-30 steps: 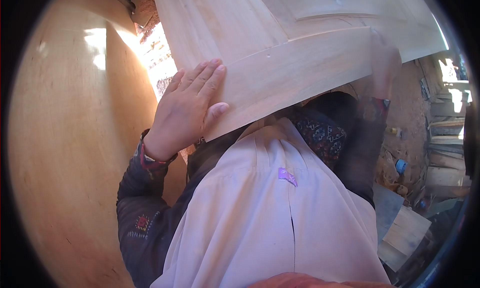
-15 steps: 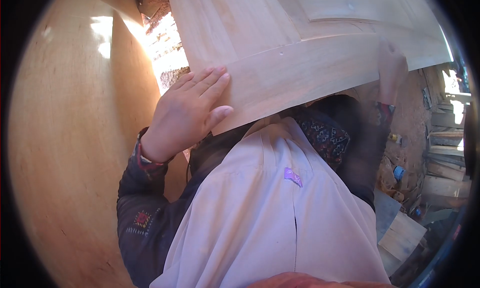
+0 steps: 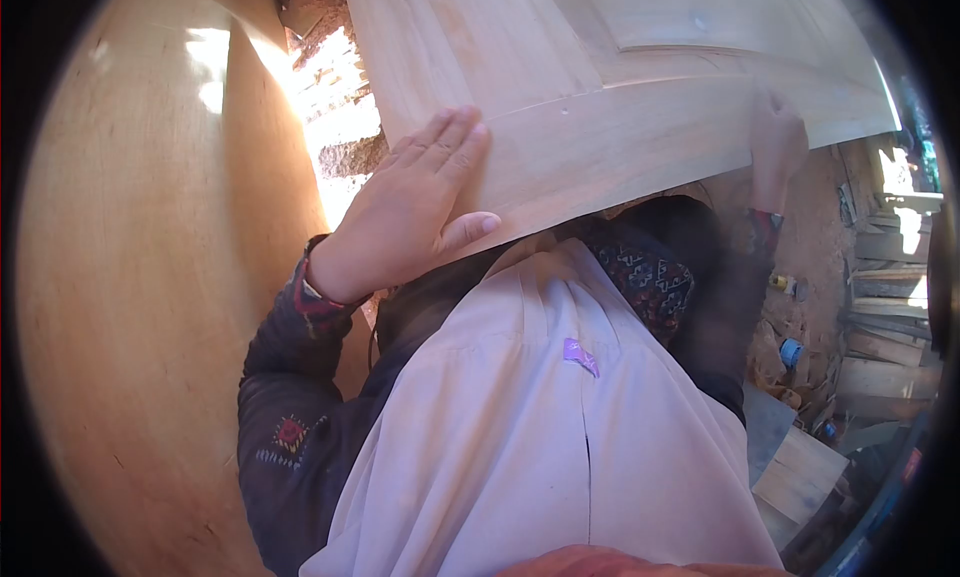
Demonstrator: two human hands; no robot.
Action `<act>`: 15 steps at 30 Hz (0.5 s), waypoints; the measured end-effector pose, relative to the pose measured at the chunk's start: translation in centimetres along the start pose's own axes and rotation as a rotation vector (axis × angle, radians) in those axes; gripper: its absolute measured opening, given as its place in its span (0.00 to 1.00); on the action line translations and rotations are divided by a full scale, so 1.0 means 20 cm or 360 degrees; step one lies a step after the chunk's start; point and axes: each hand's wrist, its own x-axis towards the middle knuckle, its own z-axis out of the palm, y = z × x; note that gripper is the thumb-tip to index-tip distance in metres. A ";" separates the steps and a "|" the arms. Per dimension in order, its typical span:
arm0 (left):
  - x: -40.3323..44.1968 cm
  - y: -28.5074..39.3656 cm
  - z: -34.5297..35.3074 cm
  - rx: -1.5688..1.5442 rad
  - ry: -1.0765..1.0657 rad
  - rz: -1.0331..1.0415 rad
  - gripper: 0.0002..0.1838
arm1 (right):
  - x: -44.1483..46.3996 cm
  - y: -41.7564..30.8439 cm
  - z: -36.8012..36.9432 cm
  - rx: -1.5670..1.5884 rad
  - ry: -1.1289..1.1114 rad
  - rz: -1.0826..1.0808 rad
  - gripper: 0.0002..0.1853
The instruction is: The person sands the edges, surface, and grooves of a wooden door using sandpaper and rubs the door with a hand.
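A pale wooden door panel [image 3: 560, 157] with raised, grooved sections lies in front of me. My left hand [image 3: 415, 207] rests flat on its near left corner, fingers together and the thumb stretched out to the side. Toward the right end of the near edge is my right hand [image 3: 780, 142], a little blurred, with its fingers curled down against the wood. Whatever may be under those fingers is hidden.
A large plywood sheet [image 3: 130, 277] stands along my left side. Stacked wood pieces [image 3: 890, 347], a blue cap [image 3: 791, 353] and loose boards [image 3: 800, 472] lie on the ground to the right. Pale cloth [image 3: 530, 427] covers my lap.
My left hand has slid right and slightly away from me, farther onto the panel's corner. My right hand has shifted slightly left, still curled on the wood.
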 end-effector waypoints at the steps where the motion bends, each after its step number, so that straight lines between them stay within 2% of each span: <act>1: 0.02 0.00 -0.02 -0.0036 -0.0056 0.0088 0.37 | 0.00 -0.01 -0.01 0.0013 -0.0012 0.0009 0.21; 5: 0.27 -0.14 0.01 0.0104 0.0006 0.0099 0.37 | 0.01 0.01 0.00 0.0074 0.0001 -0.0028 0.27; 8: 0.47 -0.22 0.05 0.0231 0.0071 0.0163 0.37 | 0.00 -0.01 -0.02 -0.0051 -0.0010 -0.0010 0.21; 15: 0.55 -0.04 0.11 0.0211 0.0046 0.0460 0.37 | -0.02 -0.03 -0.04 0.0033 -0.0019 0.0037 0.21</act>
